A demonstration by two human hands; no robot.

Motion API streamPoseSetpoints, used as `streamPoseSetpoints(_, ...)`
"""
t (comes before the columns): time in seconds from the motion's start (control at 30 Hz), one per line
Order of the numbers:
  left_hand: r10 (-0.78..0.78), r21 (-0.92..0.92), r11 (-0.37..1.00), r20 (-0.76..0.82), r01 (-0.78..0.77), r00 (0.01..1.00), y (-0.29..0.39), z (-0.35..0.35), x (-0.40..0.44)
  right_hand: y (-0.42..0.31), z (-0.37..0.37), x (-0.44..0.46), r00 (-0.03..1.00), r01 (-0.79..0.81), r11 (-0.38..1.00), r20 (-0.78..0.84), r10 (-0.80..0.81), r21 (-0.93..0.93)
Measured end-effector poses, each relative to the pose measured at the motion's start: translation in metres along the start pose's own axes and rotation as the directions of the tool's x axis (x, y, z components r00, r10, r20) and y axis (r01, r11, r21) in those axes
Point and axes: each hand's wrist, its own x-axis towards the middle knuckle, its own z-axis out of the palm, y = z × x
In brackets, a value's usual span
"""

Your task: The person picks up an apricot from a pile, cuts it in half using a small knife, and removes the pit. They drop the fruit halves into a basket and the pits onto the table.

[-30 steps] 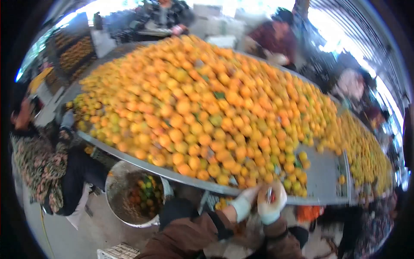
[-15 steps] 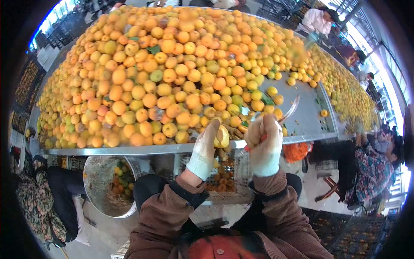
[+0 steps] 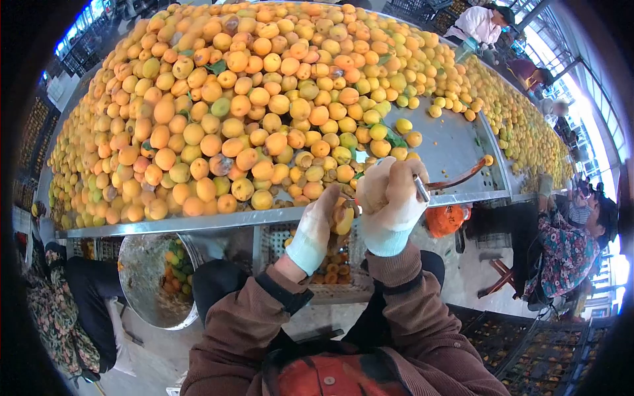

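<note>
My left hand (image 3: 313, 231), in a white glove stained at the fingers, is closed round a cut apricot (image 3: 343, 219) with pale flesh showing, just in front of the table edge. Close on its right, my gloved right hand (image 3: 391, 201) makes a fist round the handle of a curved knife (image 3: 460, 178). The blade reaches out to the right, and the handle's lower end is close to the apricot; whether they touch I cannot tell. Beyond both hands lies a large heap of apricots (image 3: 264, 105). Under them, a plastic crate (image 3: 356, 290) holds apricot halves.
A metal table (image 3: 456, 142) with a raised rim carries the heap. A metal bucket (image 3: 142, 284) with fruit inside stands lower left. An orange-red bag (image 3: 446, 221) is below the rim. Co-workers sit at left and right (image 3: 564, 254); another person (image 3: 479, 26) is across the table.
My right hand has moved left, closer to the apricot, and has turned so the curved blade points right instead of up. My left hand still holds the apricot. The view has shifted slightly.
</note>
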Motion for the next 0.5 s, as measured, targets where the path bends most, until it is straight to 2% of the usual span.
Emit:
streamPoseSetpoints(0.07,0.051,0.059,0.997,-0.030,-0.049,0.998,0.002,-0.003,0.003,-0.003,0.000,0.004,0.998,-0.044,0.999,0.042,0.043,0.013)
streamPoseSetpoints(0.13,0.123,0.459,0.876,0.084,-0.148,0.989,0.017,-0.003,-0.004,-0.009,0.002,0.015,0.980,-0.181,0.980,0.068,0.187,-0.087)
streamPoseSetpoints(0.17,0.460,0.353,0.795,0.181,-0.494,0.869,0.002,-0.002,-0.002,-0.002,-0.006,0.022,0.940,-0.342,0.930,0.038,0.340,0.139)
streamPoseSetpoints(0.2,0.455,0.359,0.795,0.180,-0.489,0.872,0.007,-0.003,-0.005,0.003,-0.012,0.026,0.939,-0.344,0.928,0.034,0.343,0.145)
streamPoseSetpoints(0.27,0.217,0.618,0.725,0.215,-0.305,0.952,0.023,-0.003,-0.009,0.011,-0.023,0.032,0.874,-0.470,0.841,0.006,0.486,0.270)
streamPoseSetpoints(0.3,0.083,0.382,0.917,0.099,-0.115,0.992,0.026,0.008,-0.012,0.016,-0.028,0.034,0.863,-0.481,0.819,0.007,0.505,0.314)
streamPoseSetpoints(0.33,0.080,0.388,0.915,0.096,-0.111,0.992,0.026,0.006,-0.011,0.021,-0.033,0.033,0.863,-0.481,0.816,0.006,0.506,0.320)
streamPoseSetpoints(0.4,0.170,0.522,0.813,0.210,-0.258,0.963,0.023,-0.002,-0.003,0.029,-0.037,0.033,0.803,-0.558,0.701,0.075,0.592,0.443)
streamPoseSetpoints(0.47,0.181,0.514,0.821,0.182,-0.250,0.966,0.017,-0.005,0.001,0.035,-0.044,0.039,0.806,-0.560,0.670,0.133,0.577,0.487)
streamPoseSetpoints(0.5,0.285,0.555,0.754,0.203,-0.350,0.937,0.019,-0.003,-0.002,0.036,-0.041,0.040,0.836,-0.499,0.676,0.095,0.540,0.542)
